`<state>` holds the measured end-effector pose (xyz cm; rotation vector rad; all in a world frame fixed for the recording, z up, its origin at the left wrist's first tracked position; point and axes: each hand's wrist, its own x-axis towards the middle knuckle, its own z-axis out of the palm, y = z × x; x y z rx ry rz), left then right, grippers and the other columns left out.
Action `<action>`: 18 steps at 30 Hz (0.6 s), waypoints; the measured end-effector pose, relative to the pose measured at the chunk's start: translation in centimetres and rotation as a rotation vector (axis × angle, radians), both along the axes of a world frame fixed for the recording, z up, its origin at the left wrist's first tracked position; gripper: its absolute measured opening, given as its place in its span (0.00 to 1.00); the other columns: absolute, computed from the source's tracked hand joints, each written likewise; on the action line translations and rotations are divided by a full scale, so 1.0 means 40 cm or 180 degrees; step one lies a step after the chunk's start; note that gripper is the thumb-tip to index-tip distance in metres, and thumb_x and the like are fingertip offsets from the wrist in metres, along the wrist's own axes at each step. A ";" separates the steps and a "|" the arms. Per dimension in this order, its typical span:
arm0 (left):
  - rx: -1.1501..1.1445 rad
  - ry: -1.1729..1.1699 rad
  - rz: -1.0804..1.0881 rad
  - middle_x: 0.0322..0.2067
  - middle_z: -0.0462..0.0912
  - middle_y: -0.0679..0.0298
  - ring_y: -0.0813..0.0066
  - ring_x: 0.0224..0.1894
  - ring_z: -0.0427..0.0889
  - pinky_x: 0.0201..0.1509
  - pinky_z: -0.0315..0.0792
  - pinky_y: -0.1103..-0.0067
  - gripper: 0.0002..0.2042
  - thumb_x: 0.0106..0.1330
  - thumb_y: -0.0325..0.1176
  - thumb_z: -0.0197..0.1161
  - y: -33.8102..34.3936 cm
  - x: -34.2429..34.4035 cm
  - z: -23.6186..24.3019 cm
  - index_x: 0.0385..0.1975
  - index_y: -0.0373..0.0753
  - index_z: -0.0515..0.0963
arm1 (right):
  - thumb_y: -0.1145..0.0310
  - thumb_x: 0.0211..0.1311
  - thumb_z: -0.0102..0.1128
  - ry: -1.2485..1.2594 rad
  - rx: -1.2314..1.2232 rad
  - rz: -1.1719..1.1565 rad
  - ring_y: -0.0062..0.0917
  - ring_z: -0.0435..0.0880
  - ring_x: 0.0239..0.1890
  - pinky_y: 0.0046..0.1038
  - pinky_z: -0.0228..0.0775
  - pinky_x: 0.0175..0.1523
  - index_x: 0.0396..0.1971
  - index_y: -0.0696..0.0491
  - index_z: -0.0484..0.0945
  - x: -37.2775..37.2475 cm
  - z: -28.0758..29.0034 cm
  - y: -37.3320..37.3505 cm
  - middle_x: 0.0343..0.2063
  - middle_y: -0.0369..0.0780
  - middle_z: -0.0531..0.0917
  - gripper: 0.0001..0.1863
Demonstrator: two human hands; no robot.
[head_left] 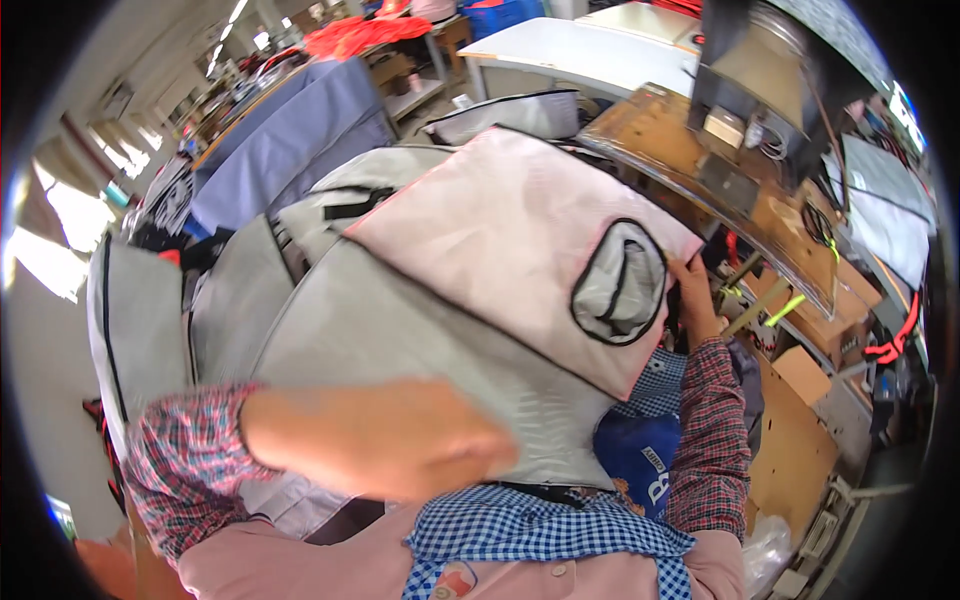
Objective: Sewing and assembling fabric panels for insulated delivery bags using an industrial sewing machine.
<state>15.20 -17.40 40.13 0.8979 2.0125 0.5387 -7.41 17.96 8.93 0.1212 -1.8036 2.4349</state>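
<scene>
Holds the pale pink fabric panel by its right-hand corner in the right hand, with thumb and fingers pinched narrow on the border, just beside the oval inset of grey cloth rimmed in black. Has the panel lying slantwise across the middle of the view, partly over the large grey fabric piece, with a dark edging line where the two overlap. Holds the left hand, badly blurred, in front of the lower part of the grey piece, near the blue-and-white checked collar; cannot tell whether closed on anything, or whether touching the cloth beneath. Wears plaid sleeves on both forearms, over a pink garment. Has further grey pieces with black edging hanging at the left, and blue-grey fabric draped behind them. Beyond the panel, to the upper right, faces a worn brown table, with a white table farther back. Near the top, shows a heap of orange-red cloth.
</scene>
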 end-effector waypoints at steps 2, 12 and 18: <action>0.0039 0.1641 -0.0138 0.41 0.79 0.49 0.52 0.45 0.77 0.51 0.71 0.67 0.15 0.67 0.34 0.56 0.088 -0.118 -0.011 0.49 0.33 0.74 | 0.69 0.60 0.63 0.0005 0.0023 0.0084 0.23 0.75 0.53 0.26 0.65 0.60 0.61 0.55 0.66 0.049 0.034 0.003 0.53 0.36 0.77 0.29; 0.0828 0.2480 -0.0426 0.35 0.79 0.48 0.49 0.40 0.77 0.46 0.72 0.66 0.19 0.68 0.45 0.56 0.492 -0.723 -0.262 0.43 0.32 0.76 | 0.72 0.58 0.65 0.0191 0.0221 0.0310 0.18 0.74 0.51 0.23 0.65 0.58 0.58 0.56 0.69 0.124 0.222 0.074 0.49 0.34 0.78 0.27; 0.1240 0.2641 0.0195 0.24 0.79 0.48 0.47 0.30 0.78 0.35 0.71 0.62 0.21 0.65 0.51 0.57 0.521 -0.818 -0.279 0.32 0.35 0.80 | 0.69 0.58 0.66 0.0372 0.0462 0.0012 0.18 0.76 0.49 0.22 0.67 0.57 0.57 0.58 0.71 0.037 0.275 0.101 0.47 0.35 0.80 0.26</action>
